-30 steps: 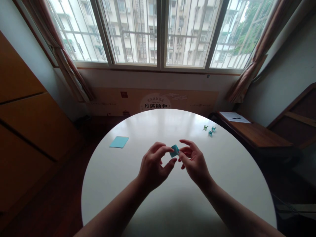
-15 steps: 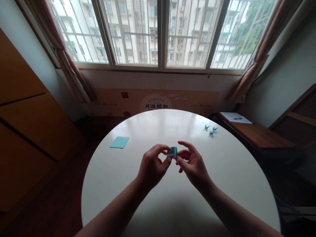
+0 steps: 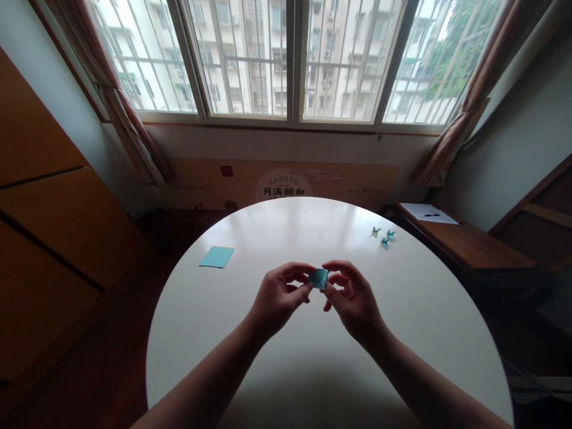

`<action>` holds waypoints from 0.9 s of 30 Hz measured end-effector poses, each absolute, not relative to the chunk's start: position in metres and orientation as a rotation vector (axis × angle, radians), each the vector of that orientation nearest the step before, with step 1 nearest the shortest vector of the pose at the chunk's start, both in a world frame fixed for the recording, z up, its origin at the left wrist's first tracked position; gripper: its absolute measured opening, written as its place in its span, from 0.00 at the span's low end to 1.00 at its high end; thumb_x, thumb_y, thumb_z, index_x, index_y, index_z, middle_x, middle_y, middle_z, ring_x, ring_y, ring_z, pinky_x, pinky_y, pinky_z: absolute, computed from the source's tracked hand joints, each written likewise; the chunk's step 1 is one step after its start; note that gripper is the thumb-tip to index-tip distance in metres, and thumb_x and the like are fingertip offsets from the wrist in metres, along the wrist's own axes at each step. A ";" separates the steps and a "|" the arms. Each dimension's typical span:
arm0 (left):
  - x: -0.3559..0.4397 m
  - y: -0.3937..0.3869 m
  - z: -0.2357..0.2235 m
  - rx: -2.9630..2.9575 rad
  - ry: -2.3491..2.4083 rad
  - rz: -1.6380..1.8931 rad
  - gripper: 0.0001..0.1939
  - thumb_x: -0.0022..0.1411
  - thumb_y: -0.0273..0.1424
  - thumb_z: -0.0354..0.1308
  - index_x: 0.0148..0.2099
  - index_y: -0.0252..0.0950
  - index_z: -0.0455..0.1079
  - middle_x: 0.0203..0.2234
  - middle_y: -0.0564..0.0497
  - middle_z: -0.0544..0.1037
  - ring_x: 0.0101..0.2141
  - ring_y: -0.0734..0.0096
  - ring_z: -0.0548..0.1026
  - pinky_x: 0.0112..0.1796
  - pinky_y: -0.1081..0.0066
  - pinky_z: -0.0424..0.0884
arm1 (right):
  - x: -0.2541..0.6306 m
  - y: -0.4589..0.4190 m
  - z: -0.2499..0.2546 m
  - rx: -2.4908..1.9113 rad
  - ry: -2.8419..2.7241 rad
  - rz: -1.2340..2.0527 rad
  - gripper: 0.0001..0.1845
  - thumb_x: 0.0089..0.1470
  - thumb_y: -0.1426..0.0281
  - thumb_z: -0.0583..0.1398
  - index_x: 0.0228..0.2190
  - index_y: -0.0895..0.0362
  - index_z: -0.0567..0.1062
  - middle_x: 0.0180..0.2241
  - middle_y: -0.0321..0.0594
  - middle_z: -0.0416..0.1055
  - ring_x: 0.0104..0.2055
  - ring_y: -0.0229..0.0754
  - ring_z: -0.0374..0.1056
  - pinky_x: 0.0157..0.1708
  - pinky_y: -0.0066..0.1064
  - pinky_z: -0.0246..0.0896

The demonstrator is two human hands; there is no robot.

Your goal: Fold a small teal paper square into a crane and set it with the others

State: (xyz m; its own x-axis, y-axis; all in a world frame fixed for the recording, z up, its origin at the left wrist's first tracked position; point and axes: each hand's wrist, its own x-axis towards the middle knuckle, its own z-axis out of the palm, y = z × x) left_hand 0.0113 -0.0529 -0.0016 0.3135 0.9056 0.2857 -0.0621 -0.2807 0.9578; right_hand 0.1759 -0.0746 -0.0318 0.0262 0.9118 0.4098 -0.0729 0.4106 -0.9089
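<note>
A small folded piece of teal paper (image 3: pixel 318 278) is held up between my two hands, over the middle of the round white table (image 3: pixel 277 369). My left hand (image 3: pixel 283 292) pinches its left side between thumb and fingers. On the right side, the thumb and index finger of my right hand (image 3: pixel 351 296) close on the paper's edge, while the other fingers curl behind. The finer creases of the paper are too small to make out.
A stack of light blue square paper (image 3: pixel 217 257) lies at the table's left. Towards the back right stand three little folded paper birds, one green bird (image 3: pixel 375 232) and two blue birds (image 3: pixel 385 242). Beyond, a wooden side table (image 3: pixel 487 244) carries a white sheet (image 3: pixel 426 213) and a pen.
The folded paper has shifted slightly right and now faces me flatter. My right index finger, raised off it before, has come down onto its upper right edge.
</note>
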 end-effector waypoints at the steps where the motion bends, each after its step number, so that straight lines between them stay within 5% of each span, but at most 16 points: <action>1: 0.011 -0.052 -0.001 1.498 0.794 1.158 0.11 0.55 0.25 0.65 0.43 0.32 0.76 0.34 0.45 0.81 0.34 0.65 0.77 0.28 0.71 0.78 | 0.176 -0.074 -0.032 -0.843 -1.330 0.913 0.11 0.55 0.71 0.64 0.42 0.51 0.73 0.40 0.38 0.68 0.33 0.37 0.68 0.20 0.24 0.72; 10: 0.008 -0.056 0.001 1.526 0.748 1.108 0.13 0.59 0.31 0.65 0.46 0.32 0.76 0.38 0.43 0.80 0.37 0.63 0.76 0.26 0.72 0.76 | 0.177 -0.078 -0.027 -0.926 -1.350 0.943 0.13 0.56 0.63 0.66 0.41 0.53 0.73 0.32 0.38 0.73 0.32 0.40 0.71 0.20 0.26 0.71; 27: 0.013 -0.061 -0.001 1.835 0.919 1.329 0.12 0.56 0.19 0.60 0.42 0.37 0.76 0.35 0.49 0.80 0.36 0.67 0.77 0.25 0.77 0.73 | 0.168 -0.084 -0.029 -0.886 -1.310 0.951 0.17 0.53 0.67 0.68 0.42 0.52 0.70 0.34 0.37 0.73 0.32 0.40 0.71 0.20 0.25 0.70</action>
State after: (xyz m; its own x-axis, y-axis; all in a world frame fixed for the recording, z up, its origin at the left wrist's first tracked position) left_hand 0.0131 -0.0608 -0.0013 0.2282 0.8470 0.4801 0.1495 -0.5178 0.8423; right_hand 0.1680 -0.0836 -0.0292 0.0218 0.9292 0.3689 -0.0624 0.3695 -0.9271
